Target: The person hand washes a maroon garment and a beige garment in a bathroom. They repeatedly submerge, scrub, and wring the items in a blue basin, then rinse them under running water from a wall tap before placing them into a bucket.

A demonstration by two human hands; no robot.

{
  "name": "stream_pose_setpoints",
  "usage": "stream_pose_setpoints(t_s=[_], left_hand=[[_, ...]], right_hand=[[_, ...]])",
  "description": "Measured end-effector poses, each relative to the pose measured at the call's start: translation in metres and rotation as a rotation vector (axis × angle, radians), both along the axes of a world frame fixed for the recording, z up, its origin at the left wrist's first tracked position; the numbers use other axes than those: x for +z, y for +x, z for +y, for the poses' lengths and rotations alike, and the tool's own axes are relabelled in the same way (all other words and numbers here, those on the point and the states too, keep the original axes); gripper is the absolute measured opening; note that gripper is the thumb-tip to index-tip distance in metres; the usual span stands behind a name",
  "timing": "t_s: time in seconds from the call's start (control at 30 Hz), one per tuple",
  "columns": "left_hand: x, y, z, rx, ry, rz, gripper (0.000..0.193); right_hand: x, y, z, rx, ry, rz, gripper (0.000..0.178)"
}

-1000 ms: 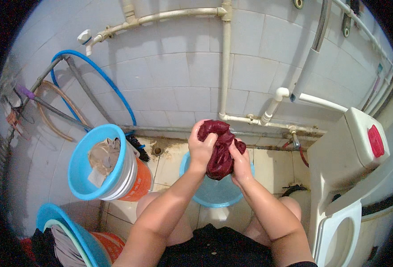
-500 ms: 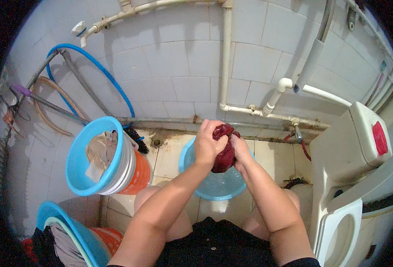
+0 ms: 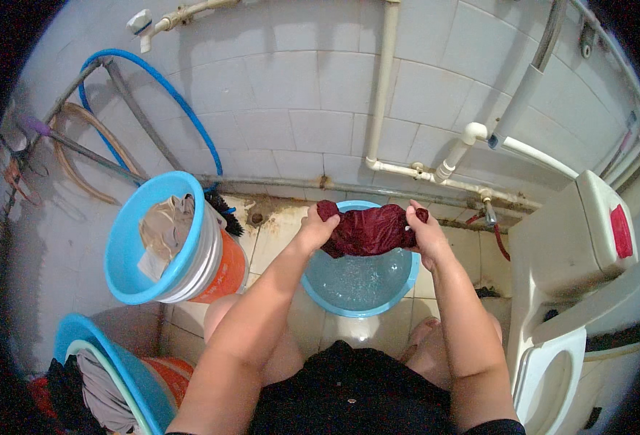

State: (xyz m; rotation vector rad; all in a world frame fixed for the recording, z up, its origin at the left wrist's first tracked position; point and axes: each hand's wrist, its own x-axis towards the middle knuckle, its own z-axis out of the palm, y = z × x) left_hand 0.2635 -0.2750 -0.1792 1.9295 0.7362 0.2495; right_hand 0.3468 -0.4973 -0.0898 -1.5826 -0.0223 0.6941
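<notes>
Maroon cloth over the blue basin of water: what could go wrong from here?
1. The maroon cloth is held only at its ends, by the left hand and right hand; if either grip slips, it could drop and splash the water in the blue basin.
2. Seen from above, its ends reach about to the basin's rim, so any drips there might land on the floor tiles, perhaps making them slippery.

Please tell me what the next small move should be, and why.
Probably lower the cloth into the water: the left hand and right hand grip its opposite ends, holding it spread out over the basin.
</notes>
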Motion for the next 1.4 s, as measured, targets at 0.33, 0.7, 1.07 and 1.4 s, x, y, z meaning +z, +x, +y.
stream_pose_setpoints(t_s=[0.33,0.7,1.07,1.4], left_hand=[[0.075,-0.02,-0.008,-0.213,-0.009,-0.116,0.062],[0.098,-0.007,0.0,-0.056,-0.063,-0.23,0.046],[0.087,-0.018,0.013,-0.058,-0.043,-0.185,0.047],[0.098,-0.017,0.015,-0.066,-0.045,-0.403,0.037]], right_hand=[[-0.149,0.005,0.01,0.48,-0.668,-0.412,0.047],[-0.259,-0.044,0.035,0.769,-1.096,-0.727,0.068],[-0.311,0.017,0.021,1.27,-1.09,-0.583,0.056],[-0.016,0.054,0.02,0.772,-0.465,-0.511,0.024]])
